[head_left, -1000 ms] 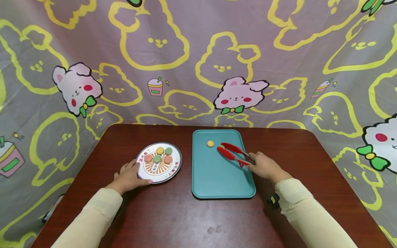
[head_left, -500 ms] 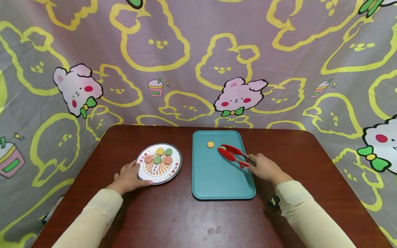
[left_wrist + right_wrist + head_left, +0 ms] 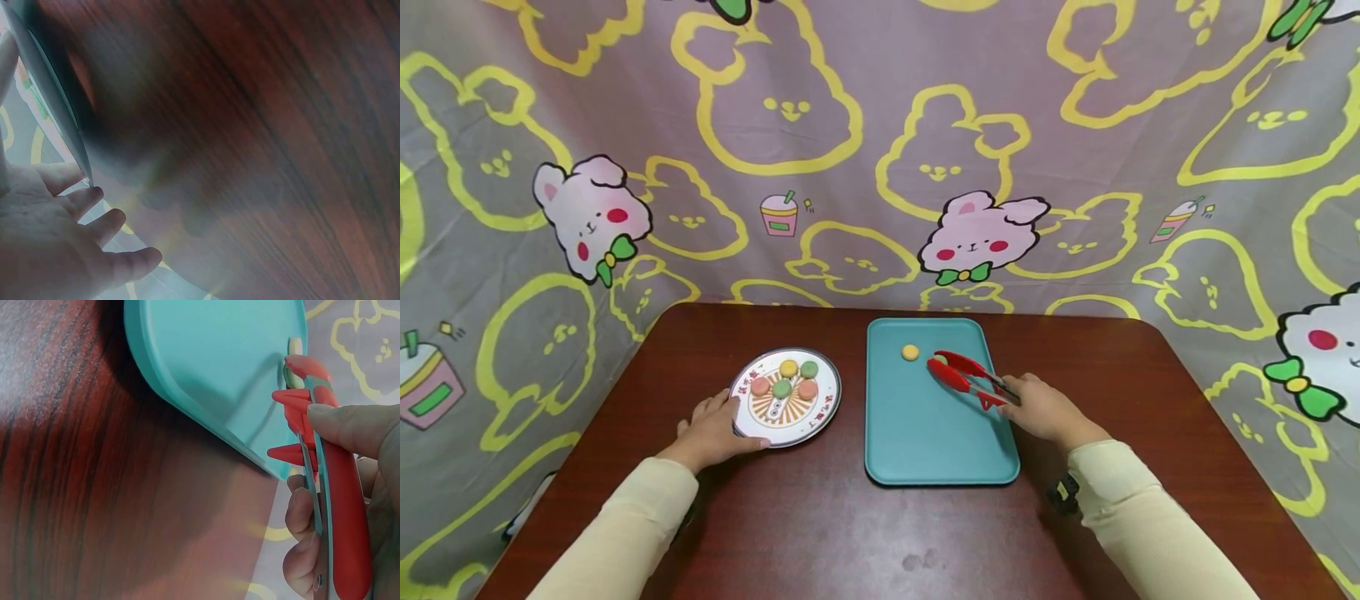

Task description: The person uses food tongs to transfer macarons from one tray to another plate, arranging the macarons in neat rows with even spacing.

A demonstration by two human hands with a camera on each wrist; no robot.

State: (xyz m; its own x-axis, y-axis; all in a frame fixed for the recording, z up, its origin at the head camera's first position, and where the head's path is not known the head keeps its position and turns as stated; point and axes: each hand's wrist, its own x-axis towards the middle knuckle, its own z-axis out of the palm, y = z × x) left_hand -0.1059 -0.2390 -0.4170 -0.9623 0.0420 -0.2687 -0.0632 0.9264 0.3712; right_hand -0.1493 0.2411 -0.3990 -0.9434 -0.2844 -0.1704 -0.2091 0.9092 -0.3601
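My right hand [image 3: 1043, 408] holds red-and-metal kitchen tongs [image 3: 957, 375] low over the right side of a teal tray [image 3: 925, 442]. Between the tongs' red tips is a green macaron [image 3: 292, 378], mostly covered by them in the head view. A yellow macaron [image 3: 910, 352] lies on the tray just left of the tips. My left hand [image 3: 709, 433] grips the near-left rim of a round white plate [image 3: 797, 427], thumb along its front edge. In the left wrist view the fingers [image 3: 134, 262] are spread beside the rim. Several pink, green and yellow macarons [image 3: 782, 388] sit on the plate.
The plate and tray stand side by side on a dark red-brown wooden table [image 3: 865, 542], a strip of wood between them. A patterned curtain [image 3: 850, 125] hangs behind the table and along both sides.
The tongs' arms stand slightly closer together around the green macaron. My left hand, the plate and the tray stay in place; the head view shifts only a little.
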